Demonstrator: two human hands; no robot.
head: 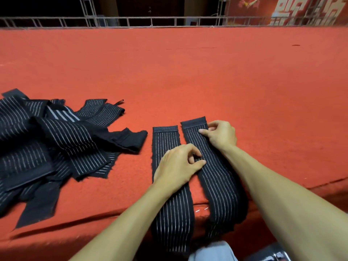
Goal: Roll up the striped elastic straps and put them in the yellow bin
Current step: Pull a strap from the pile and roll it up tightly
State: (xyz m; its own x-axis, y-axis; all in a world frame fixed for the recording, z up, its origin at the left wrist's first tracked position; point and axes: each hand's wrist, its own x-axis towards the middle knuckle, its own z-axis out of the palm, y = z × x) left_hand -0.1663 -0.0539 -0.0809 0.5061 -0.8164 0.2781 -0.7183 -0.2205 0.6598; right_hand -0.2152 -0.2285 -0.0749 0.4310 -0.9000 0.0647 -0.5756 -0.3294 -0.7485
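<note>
Head view: I see two striped straps lying side by side near the front edge of the red surface [188, 72], and their near ends hang over that edge. My left hand [177, 166] rests on the left strap [169, 210], thumb and fingers curled and pinching at the inner edge of the right strap [220, 185]. My right hand [220, 135] presses the right strap close to its plain black end, fingers bent on the cloth. Further left, a loose pile of straps [47, 140] lies by the left edge. At the far edge stands a metal railing [150, 21].
</note>
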